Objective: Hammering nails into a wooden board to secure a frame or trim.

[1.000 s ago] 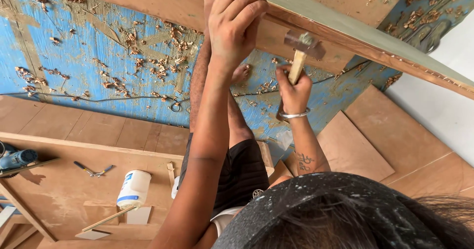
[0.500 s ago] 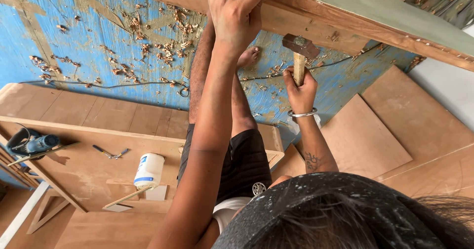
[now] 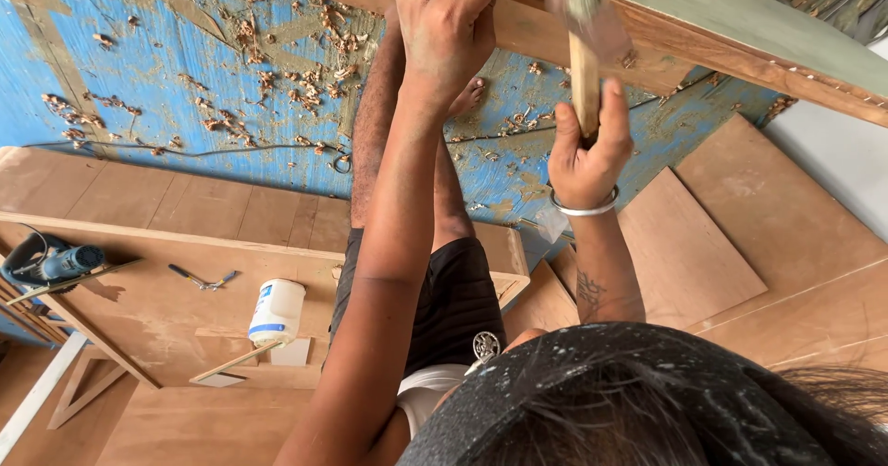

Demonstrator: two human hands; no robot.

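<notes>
My left hand [image 3: 449,18] reaches up and presses against the edge of a wooden board with a pale green face [image 3: 740,31] that runs across the top of the view. My right hand [image 3: 585,147], with a metal bangle on the wrist, grips the wooden handle of a hammer [image 3: 583,59]. The hammer's head is blurred and sits right at the board's edge, next to my left hand. My legs and black shorts [image 3: 444,300] show below.
A blue floor [image 3: 139,87] strewn with wood shavings lies beneath. Plywood sheets [image 3: 703,244] lie at the right. On a plywood panel at the left sit a white glue bottle [image 3: 276,312], pliers [image 3: 199,278] and a blue power tool [image 3: 51,263].
The hammer has swung up from below the board to its edge, now blurred with motion. My left hand stays on the board. The view has shifted slightly.
</notes>
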